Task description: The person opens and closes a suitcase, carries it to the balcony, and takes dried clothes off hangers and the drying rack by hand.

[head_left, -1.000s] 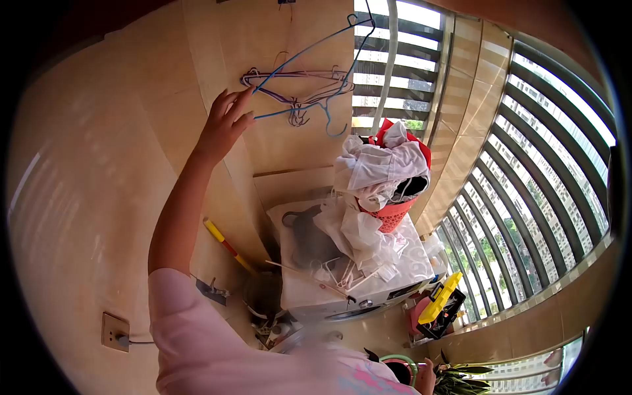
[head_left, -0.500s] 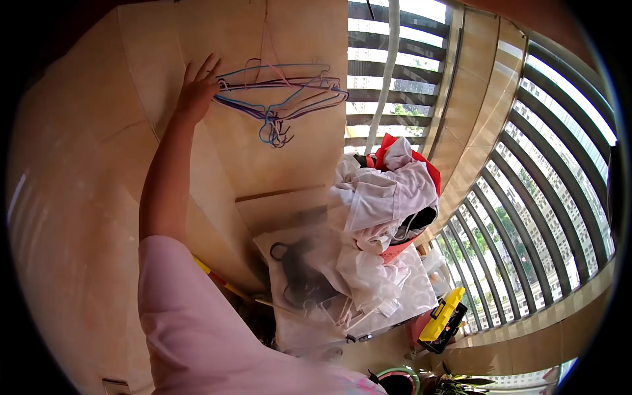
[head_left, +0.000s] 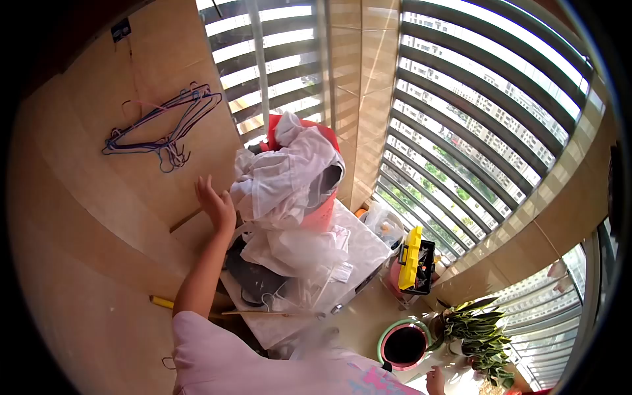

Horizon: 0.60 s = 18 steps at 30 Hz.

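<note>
My left hand (head_left: 216,203) is raised with its fingers apart and nothing in it, just left of the white clothes (head_left: 283,174). These clothes are heaped in a red basket (head_left: 320,216) on the covered washing machine (head_left: 362,240). Up and to the left of that hand, a bunch of blue and dark hangers (head_left: 164,128) hangs by a cord on the tiled wall. At the bottom edge my right hand (head_left: 435,380) shows in part, small and low, near a round tub (head_left: 404,345); what its fingers do is too small to make out.
Plastic bags (head_left: 283,251), a dark grey item (head_left: 253,273) and a thin stick (head_left: 276,313) lie on the machine. A yellow and black toolbox (head_left: 418,263) stands to its right. Potted plants (head_left: 477,329) are at the lower right. Slatted windows (head_left: 487,118) line the right side.
My left hand has let go of the blue hanger, which now hangs with the others, and has come down toward the clothes. The view has swung to the right.
</note>
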Tool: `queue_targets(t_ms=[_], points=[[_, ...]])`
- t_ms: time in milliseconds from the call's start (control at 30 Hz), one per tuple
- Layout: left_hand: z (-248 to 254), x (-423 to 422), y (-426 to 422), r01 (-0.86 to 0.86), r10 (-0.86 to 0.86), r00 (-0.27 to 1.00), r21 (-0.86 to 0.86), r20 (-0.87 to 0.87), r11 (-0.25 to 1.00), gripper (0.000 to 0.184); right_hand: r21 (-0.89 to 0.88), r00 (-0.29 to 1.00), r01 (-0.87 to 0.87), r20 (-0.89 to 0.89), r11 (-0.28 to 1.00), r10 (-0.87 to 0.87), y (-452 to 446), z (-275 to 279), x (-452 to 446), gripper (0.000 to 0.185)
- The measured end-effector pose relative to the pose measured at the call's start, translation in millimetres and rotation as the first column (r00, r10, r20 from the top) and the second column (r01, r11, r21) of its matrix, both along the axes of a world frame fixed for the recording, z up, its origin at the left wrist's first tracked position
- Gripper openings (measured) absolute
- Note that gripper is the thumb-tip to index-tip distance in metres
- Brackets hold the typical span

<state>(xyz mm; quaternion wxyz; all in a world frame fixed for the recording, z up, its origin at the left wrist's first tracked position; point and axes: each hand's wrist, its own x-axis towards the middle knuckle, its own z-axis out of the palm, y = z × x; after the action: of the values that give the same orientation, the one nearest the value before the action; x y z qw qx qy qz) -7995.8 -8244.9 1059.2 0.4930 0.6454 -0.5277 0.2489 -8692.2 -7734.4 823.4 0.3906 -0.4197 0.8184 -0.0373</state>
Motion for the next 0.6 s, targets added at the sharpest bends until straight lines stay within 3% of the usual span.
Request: queue_targets(t_ms=[33, 67, 100, 133, 167, 233, 300, 367, 400, 433, 467, 500, 567, 600], points=[[-34.9, -47.8, 17.6, 0.252, -0.257, 0.966, 0.090, 0.042, 0.963, 0.061, -0.324, 0.998, 0.063, 0.007, 0.944, -0.064, 29.4, -28.7, -1.9, 0.031], [-54.9, -115.1, 54.2, 0.344, -0.360, 0.931, 0.201, 0.050, 0.917, 0.059, -0.407, 0.992, 0.082, -0.052, 0.910, -0.113, 43.2, -18.4, 5.8, 0.024], [-40.2, -195.2, 118.2, 0.480, -0.502, 0.865, 0.306, -0.008, 0.822, 0.058, -0.421, 0.984, 0.090, -0.103, 0.902, -0.146, 62.9, -2.6, 17.1, 0.023], [-69.7, -232.6, 148.2, 0.679, -0.703, 0.705, 0.367, -0.087, 0.636, 0.059, -0.401, 0.977, 0.100, -0.132, 0.911, -0.165, 70.0, 28.7, 24.4, 0.022], [-57.7, -287.5, 195.3, 0.689, -0.720, 0.691, 0.362, -0.065, 0.629, 0.056, -0.398, 0.967, 0.162, -0.118, 0.903, -0.225, 86.2, 37.9, 28.1, 0.022], [-68.0, -361.4, 259.5, 0.838, -0.857, 0.504, 0.304, -0.110, 0.454, 0.050, -0.564, 0.949, 0.253, -0.014, 0.786, -0.315, 119.5, 58.4, 28.9, 0.022], [-47.1, -428.6, 322.8, 0.957, -0.959, 0.213, 0.235, -0.184, 0.168, 0.045, -0.697, 0.839, 0.462, 0.144, 0.549, -0.524, 158.1, 102.3, 28.7, 0.023], [-39.5, -477.0, 386.7, 0.943, -0.971, -0.072, 0.301, -0.226, -0.140, 0.040, -0.832, 0.651, 0.531, 0.279, 0.162, -0.706, 218.4, 171.0, 18.1, 0.025], [-37.1, -498.7, 415.9, 0.901, -0.945, -0.210, 0.325, -0.251, -0.287, 0.038, -0.818, 0.559, 0.552, 0.509, -0.164, -0.654, 262.6, 217.8, 11.7, 0.031], [-30.6, -518.8, 444.9, 0.856, -0.891, -0.325, 0.302, -0.315, -0.419, 0.037, -0.688, 0.548, 0.516, 0.723, -0.510, -0.420, 323.2, 272.0, 7.9, 0.038], [-26.3, -534.5, 472.3, 0.787, -0.817, -0.432, 0.282, -0.382, -0.549, 0.036, -0.636, 0.538, 0.250, 0.718, -0.730, -0.441, 361.7, 345.4, 32.2, 0.048], [-26.3, -547.9, 499.6, 0.698, -0.722, -0.523, 0.259, -0.453, -0.668, 0.035, -0.663, 0.566, -0.035, 0.603, -0.748, -0.562, 399.2, 395.0, 48.3, 0.048], [-63.3, -580.5, 537.4, 0.542, -0.654, -0.637, 0.366, -0.409, -0.757, 0.037, -0.749, 0.488, -0.492, 0.185, -0.444, -0.853, 451.3, 461.1, 76.9, 0.047], [-65.8, -595.5, 564.0, 0.466, -0.589, -0.694, 0.365, -0.414, -0.806, 0.032, -0.746, 0.407, -0.603, 0.016, -0.282, -0.913, 470.4, 477.6, 82.8, 0.047]])
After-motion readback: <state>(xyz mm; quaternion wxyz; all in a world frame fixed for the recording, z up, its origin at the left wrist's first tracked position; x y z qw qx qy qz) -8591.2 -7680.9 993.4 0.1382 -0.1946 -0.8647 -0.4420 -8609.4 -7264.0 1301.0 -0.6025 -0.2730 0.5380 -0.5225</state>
